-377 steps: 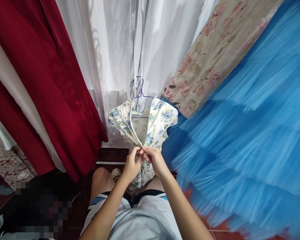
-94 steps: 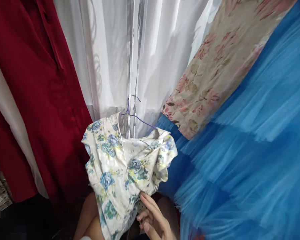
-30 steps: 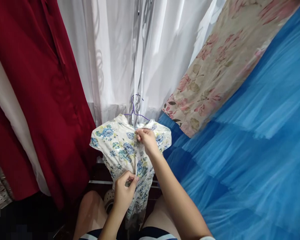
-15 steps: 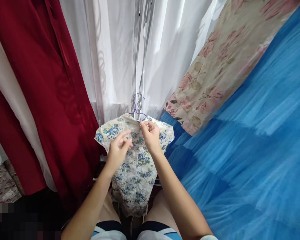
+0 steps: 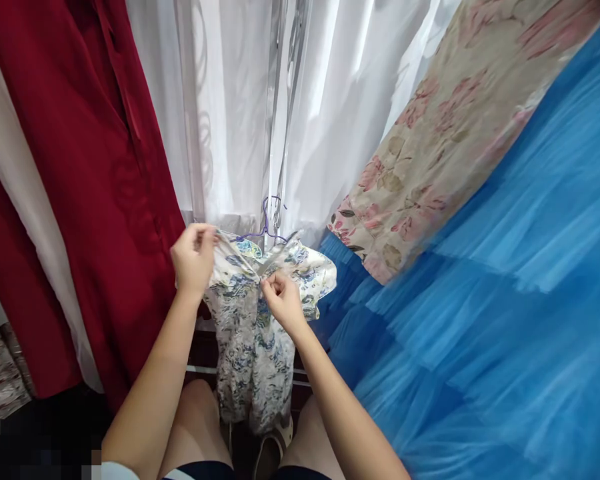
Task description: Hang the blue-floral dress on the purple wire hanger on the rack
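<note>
A white dress with blue flowers (image 5: pixel 275 347) hangs in front of me on a purple hanger (image 5: pixel 266 227). Its neckline is parted in a V. At the bottom of that V, my right hand (image 5: pixel 284 300) pinches the dress at what looks like its zipper; the pull itself is hidden by the fingers. Closed on the dress's upper left edge, my left hand (image 5: pixel 194 259) holds the cloth out to the left, taut. The inside of the dress shows between the parted edges.
Dark red garments (image 5: pixel 130 200) hang at the left. White curtains (image 5: pixel 230 120) and a metal stand (image 5: pixel 274 133) are behind the dress. To the right hang a beige floral garment (image 5: pixel 405 180) and a layered blue tulle skirt (image 5: pixel 480 320). A shoe (image 5: pixel 275 443) is below.
My right hand has moved down from the neckline, and the dress has parted above it. The left hand, open and free before, has moved left and taken hold of the dress's edge.
</note>
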Tool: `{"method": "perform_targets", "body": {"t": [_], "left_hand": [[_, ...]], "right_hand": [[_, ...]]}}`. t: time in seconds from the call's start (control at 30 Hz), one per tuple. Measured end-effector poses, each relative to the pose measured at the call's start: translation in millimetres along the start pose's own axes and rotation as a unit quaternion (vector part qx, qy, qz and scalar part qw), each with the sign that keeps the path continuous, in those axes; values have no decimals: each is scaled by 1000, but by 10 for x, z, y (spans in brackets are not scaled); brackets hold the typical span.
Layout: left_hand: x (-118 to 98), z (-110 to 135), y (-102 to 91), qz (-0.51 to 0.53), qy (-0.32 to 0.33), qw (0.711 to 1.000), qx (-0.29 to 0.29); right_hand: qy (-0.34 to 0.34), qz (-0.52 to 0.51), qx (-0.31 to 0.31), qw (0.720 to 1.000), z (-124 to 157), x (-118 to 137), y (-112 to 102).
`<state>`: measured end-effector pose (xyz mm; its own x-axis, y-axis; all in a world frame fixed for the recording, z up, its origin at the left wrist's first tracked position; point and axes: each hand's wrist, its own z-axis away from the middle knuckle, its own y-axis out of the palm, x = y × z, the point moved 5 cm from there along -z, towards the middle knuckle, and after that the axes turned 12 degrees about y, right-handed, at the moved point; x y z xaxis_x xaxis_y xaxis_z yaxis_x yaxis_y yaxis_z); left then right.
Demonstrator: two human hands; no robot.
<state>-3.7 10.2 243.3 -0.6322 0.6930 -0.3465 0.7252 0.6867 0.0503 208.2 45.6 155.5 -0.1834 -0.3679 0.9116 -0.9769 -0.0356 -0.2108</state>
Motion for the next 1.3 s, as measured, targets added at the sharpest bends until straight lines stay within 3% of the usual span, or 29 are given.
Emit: {"method": "perform_targets", "body": {"t": [0.1,0.2,0.27,0.33,0.43,0.5,0.6,0.7,0.77,0.87,0.97,1.03,1.17,1.3], "left_hand": [[553,83,-351,-27,-64,990,-124],[1080,552,-568,-25,-217,951,-220],[1243,974,-552,1,-288,932,-222],[1262,1408,-443,44,-342,917,-201],[1110,1957,-213,123,-407,893,-147],[943,2189,-102,157,-432,879,-130],[612,2295,-8,194,-437,866,-146],[127,2191,84,241,-427,860,-141],[-258,2082,146,245,-419,869,-91],[-787,1940,225,244,-368,897,20],[-1086,1898,285,260,-323,902,120],[-1146,1905,318,280,-313,890,179],[-1046,1952,362,336,-329,842,265],[-866,2155,350,425,-378,747,343]], "right_hand": [[8,-5,40,999,199,-20,75],[0,32,84,996,385,5,171],[14,34,99,994,459,-65,214],[68,-26,95,993,496,-257,197],[207,-197,51,957,592,-738,35],[266,-264,15,927,739,-1064,-136],[312,-292,-26,904,1063,-1448,-358],[372,-325,-51,868,1417,-1643,-393],[377,-329,-69,863,1582,-1575,-360],[287,-281,-86,912,1664,-1151,-349],[171,-239,2,956,1641,-624,-284],[151,-238,56,958,1631,-430,-228],[194,-244,60,948,1635,-413,-181],[235,-234,81,940,1670,-492,-172]]}}
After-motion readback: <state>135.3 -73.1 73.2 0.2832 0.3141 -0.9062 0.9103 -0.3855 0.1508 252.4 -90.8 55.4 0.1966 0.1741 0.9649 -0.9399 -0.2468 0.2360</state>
